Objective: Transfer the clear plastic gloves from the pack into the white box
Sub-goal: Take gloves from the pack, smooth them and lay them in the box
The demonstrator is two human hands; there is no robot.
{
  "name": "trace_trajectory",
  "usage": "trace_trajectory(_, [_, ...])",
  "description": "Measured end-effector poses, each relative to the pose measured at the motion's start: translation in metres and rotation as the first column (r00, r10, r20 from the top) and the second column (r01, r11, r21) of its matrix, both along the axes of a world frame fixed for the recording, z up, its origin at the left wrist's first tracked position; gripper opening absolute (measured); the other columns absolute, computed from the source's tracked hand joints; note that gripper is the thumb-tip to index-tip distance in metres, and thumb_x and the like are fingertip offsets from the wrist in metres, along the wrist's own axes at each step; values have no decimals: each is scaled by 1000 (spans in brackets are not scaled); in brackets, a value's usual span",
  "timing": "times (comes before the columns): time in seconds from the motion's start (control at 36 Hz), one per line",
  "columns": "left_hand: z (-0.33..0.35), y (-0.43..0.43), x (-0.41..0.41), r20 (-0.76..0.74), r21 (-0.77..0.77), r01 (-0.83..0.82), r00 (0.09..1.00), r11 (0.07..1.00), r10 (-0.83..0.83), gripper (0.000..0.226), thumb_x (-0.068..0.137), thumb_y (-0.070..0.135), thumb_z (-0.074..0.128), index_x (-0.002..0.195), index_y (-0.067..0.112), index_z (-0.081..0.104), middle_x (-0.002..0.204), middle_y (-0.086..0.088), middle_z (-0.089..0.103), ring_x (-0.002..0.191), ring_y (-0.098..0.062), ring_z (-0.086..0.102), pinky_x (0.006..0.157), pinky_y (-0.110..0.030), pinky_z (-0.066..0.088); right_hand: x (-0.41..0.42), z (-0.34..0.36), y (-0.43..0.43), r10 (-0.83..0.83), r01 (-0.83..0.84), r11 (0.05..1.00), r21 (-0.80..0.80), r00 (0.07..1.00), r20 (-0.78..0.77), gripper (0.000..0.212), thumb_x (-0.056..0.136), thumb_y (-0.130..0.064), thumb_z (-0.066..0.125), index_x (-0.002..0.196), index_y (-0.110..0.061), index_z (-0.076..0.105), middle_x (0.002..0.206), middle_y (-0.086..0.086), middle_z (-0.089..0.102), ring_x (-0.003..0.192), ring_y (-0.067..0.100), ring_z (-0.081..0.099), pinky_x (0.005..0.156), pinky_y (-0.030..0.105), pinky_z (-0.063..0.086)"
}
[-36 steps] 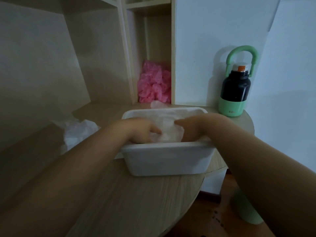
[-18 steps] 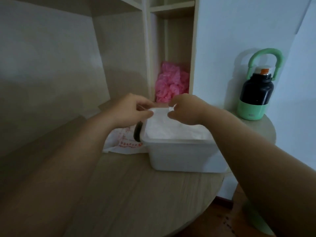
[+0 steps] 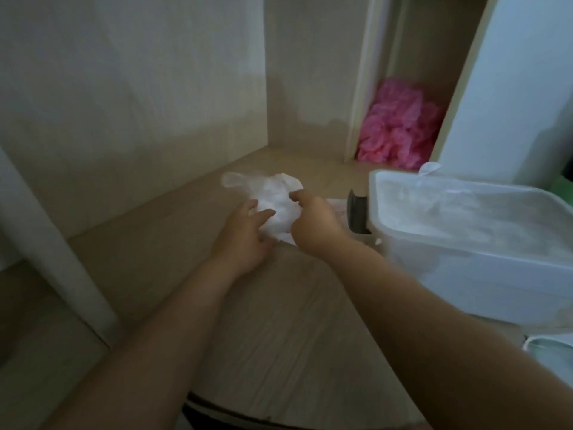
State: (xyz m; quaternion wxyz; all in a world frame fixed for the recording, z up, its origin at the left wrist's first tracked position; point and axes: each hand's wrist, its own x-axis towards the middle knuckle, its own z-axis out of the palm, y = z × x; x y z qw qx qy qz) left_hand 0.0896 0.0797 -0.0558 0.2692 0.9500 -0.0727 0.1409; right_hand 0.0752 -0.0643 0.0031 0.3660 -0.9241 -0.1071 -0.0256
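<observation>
Head view: I have both forearms reaching forward over the wooden tabletop (image 3: 279, 330). They meet at a crumpled plastic bundle (image 3: 274, 198), pale and see-through. It lies on the tabletop left of the white box (image 3: 471, 274) and apart from it. I cannot tell whether the bundle is the pack or loose gloves.

The left grip (image 3: 245, 235) is spread, with relaxed fingertips (image 3: 263, 216) resting on the bundle's near left edge. The right grip (image 3: 313, 226) is curled round the bundle's right side, with the bent forefinger hooked over the top and the knuckles toward me.

The box stands at the right, open on top, with filmy clear gloves (image 3: 465, 209) filling it to near the rim. One wisp (image 3: 429, 169) pokes up over its far edge. A dark latch-like part (image 3: 356, 214) sits on the box's left end, just beside the right grip.

Behind, a narrow shelf compartment (image 3: 428, 57) holds a pink crumpled heap (image 3: 400, 125). The picture is dim and soft.
</observation>
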Motion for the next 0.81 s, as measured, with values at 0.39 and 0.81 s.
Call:
trace_trajectory(0.39, [-28,-15,21,230,0,-57,972,998,55,34,88,32,65,116,12,68,131,-7,55,117,-26,54,94,-35,45,38,-58,-40,-1,10,988,154,998,-57,61,93,-13,50,148,-22,25,146,2,38,127,17,44,97,22,34])
trace_trajectory(0.81, [-33,-12,15,486,-95,-36,871,995,78,29,86,27,53,92,11,77,99,-4,69,84,-15,62,72,-21,47,40,-78,-31,16,67,959,-275,957,289,62,90,-39,51,146,-24,28,130,11,52,115,29,51,92,41,45])
